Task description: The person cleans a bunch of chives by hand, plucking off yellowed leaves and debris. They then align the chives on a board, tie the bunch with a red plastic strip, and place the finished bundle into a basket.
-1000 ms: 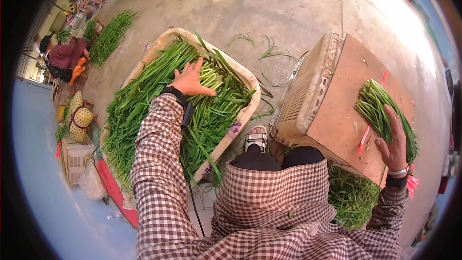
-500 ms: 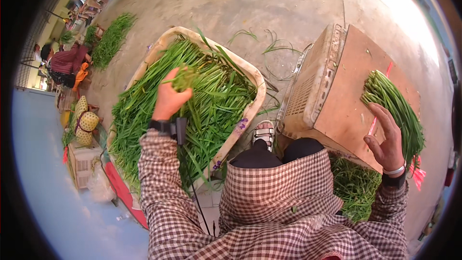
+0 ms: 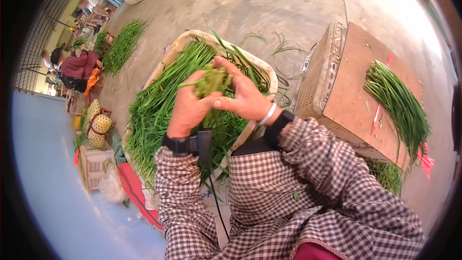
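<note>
Over the basket, my left hand (image 3: pixel 187 101) is closed round a bunch of garlic chives (image 3: pixel 212 83), its pale stem ends facing up. My right hand (image 3: pixel 248 96) grips the same bunch from the right, fingers on the far side and thumb on the near side. Long loose chives (image 3: pixel 159 108) fill the cream plastic basket (image 3: pixel 273 84) beneath both hands. To the right, another chive bunch (image 3: pixel 397 98) lies on a brown board (image 3: pixel 353 86), with pink-red ties (image 3: pixel 376 115) beside and under it.
The board tops an upturned plastic crate (image 3: pixel 313 79). More greens (image 3: pixel 385 173) lie below it. At the left are a patterned yellow bundle (image 3: pixel 99 124), a crate (image 3: pixel 94 163) and a plastic bag (image 3: pixel 111 183). A person (image 3: pixel 79 67) works farther back beside a heap of greens (image 3: pixel 124 45).
My right hand has left the bunch on the board and come across to the left onto the held chives. My left hand has moved slightly right and nearer with them.
</note>
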A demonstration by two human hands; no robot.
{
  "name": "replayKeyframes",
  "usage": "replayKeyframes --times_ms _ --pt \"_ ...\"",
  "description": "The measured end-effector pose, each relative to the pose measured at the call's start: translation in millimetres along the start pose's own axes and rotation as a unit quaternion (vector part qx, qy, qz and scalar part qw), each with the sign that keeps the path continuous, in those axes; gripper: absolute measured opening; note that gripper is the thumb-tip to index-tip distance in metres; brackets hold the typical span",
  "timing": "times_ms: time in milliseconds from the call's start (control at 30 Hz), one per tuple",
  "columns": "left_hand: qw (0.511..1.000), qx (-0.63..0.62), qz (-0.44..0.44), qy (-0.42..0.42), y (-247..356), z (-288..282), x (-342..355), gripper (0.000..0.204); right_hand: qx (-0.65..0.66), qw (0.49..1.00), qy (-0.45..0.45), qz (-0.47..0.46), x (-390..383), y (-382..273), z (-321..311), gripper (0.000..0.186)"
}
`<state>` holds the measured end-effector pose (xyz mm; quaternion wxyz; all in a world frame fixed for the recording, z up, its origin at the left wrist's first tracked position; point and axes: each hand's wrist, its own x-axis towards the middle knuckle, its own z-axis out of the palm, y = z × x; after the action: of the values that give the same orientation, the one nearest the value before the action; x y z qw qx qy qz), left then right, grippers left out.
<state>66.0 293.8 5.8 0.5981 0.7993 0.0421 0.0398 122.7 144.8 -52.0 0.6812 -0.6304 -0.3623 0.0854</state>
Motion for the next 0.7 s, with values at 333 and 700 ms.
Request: replayKeyframes --times_ms 333,700 --pt "0.919 -0.337 -0.152 -0.140 -18 65 28 0.038 0.327 0.935 0.133 0.042 -35 35 -2 0.093" --pt "0.945 -0.301 -0.126 0.034 -22 5 12 0.084 0.393 0.862 0.296 0.124 -18 45 -23 0.024"
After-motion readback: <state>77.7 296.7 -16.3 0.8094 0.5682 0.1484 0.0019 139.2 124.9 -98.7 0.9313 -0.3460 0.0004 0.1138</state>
